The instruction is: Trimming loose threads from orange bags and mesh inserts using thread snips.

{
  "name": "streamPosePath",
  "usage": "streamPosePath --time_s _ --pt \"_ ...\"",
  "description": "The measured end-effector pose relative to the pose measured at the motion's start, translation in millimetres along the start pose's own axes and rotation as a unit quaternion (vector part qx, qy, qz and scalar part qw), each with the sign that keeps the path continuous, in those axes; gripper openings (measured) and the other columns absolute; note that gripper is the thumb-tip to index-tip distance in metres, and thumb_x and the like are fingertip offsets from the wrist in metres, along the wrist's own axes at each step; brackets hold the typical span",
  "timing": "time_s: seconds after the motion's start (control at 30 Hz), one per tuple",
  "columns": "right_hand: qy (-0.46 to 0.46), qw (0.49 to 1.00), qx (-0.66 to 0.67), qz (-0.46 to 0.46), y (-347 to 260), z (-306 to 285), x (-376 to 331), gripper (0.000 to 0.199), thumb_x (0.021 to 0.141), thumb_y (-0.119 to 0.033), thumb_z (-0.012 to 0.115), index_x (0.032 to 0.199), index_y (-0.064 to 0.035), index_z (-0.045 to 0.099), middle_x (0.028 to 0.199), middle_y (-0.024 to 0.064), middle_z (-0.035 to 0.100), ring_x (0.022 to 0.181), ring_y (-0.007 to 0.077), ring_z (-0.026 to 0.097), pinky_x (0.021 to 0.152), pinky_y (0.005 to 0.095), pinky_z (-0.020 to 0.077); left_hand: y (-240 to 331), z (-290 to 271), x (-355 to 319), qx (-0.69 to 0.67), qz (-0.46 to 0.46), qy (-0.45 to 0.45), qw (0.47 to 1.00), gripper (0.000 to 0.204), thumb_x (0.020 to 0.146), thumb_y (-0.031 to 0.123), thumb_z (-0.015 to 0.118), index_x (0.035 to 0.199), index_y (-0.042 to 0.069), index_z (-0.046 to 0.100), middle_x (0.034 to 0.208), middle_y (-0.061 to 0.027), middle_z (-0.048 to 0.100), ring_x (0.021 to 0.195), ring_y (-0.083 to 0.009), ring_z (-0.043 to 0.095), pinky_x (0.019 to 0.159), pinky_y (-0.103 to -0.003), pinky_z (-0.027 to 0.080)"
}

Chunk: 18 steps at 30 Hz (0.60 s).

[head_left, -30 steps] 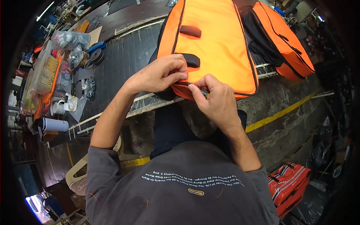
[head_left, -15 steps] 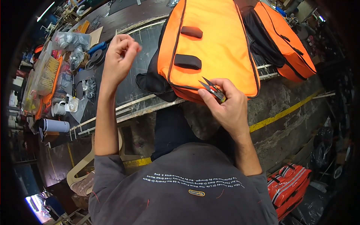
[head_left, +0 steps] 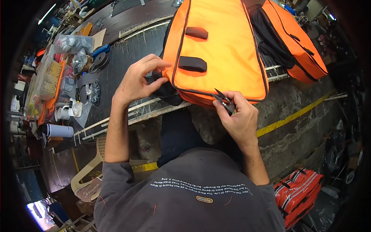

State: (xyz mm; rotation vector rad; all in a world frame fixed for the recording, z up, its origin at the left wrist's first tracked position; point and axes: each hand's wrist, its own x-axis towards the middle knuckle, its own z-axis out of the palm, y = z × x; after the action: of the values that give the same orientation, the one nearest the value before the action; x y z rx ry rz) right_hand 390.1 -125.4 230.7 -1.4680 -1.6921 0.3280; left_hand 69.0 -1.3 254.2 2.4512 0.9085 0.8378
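Observation:
A large orange bag (head_left: 228, 50) with black piping and two black patches lies on the dark worktable (head_left: 127, 62), its near edge overhanging toward me. My right hand (head_left: 237, 116) grips small thread snips (head_left: 222, 99), blades pointing at the bag's near seam. My left hand (head_left: 141, 79) hovers with fingers apart beside the bag's left corner, touching its black lining (head_left: 164, 91) and holding nothing.
A second orange bag (head_left: 297, 42) lies at the far right of the table. Plastic bags, spools, cups and a white cylinder (head_left: 58, 130) crowd the table's left end. A beige chair (head_left: 92, 170) stands below left. A red bag (head_left: 299, 189) sits on the floor at right.
My left hand let go of the seam, swung up and left, then came back down to the bag's left corner. My right hand stayed at the seam with the snips now showing.

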Motion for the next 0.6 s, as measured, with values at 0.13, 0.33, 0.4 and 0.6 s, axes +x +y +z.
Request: streamPosePath --time_s 0.13,0.33,0.4,0.6 --pt "0.009 1.000 0.010 -0.015 7 3 -3 0.028 0.089 -0.015 0.089 0.112 -0.0057 0.075 0.095 0.0124 0.081 0.084 0.0331 0.079 0.072 0.0407 0.0605 -14 8 4 0.019 -0.040 0.068 0.997 0.044 0.091 0.002 0.076 0.134 0.007 0.075 0.114 -0.0067 0.073 0.092 -0.0192 0.072 0.078 -0.032 0.056" --pt "0.033 0.998 -0.016 -0.059 9 7 -7 0.030 0.087 -0.010 0.092 0.113 -0.0050 0.077 0.096 0.0140 0.082 0.085 0.0321 0.081 0.076 0.0391 0.0617 -87 18 57 -0.033 -0.134 0.129 0.982 0.026 0.109 0.021 0.067 0.127 0.003 0.072 0.098 -0.0134 0.076 0.089 -0.0261 0.073 0.081 -0.037 0.058" --pt "0.026 0.998 -0.030 -0.049 10 6 -11 0.031 0.087 -0.010 0.092 0.114 -0.0058 0.077 0.096 0.0136 0.082 0.086 0.0327 0.081 0.076 0.0397 0.0617 -108 23 103 0.049 -0.169 0.122 0.977 0.031 0.110 0.033 0.067 0.116 0.003 0.072 0.098 -0.0174 0.078 0.091 -0.0352 0.076 0.085 -0.041 0.059" --pt "0.039 0.999 0.004 -0.036 18 8 -19 0.038 0.088 -0.010 0.089 0.124 -0.0078 0.075 0.098 0.0113 0.082 0.086 0.0333 0.079 0.077 0.0428 0.0579 -172 41 226 0.085 -0.394 -0.018 0.915 0.100 0.097 0.092 0.047 0.087 -0.004 0.074 0.090 -0.0245 0.078 0.095 -0.0403 0.078 0.090 -0.053 0.059"
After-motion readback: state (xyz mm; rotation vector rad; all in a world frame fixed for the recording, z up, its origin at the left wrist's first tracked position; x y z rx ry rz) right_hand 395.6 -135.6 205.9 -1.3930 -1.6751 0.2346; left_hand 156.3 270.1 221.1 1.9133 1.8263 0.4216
